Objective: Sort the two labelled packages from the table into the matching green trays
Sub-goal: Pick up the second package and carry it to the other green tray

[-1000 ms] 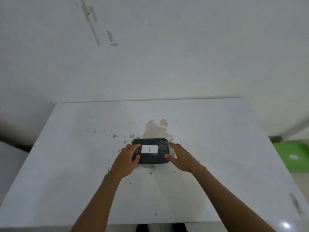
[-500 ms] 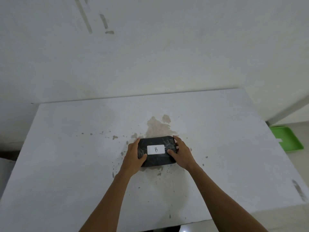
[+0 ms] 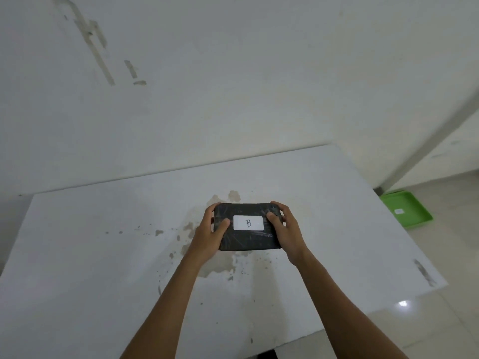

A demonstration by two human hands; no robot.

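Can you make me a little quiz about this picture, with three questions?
1. What letter is on the white label of the black package?
2. True or false: only the left hand holds it; the right hand is empty.
3. The green tray sits: A) on the table, B) on the floor to the right, C) under the package.

Key: 1. B. 2. False, both hold it. 3. B.

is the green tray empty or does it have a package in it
No package: the green tray on the floor holds only a small white label.
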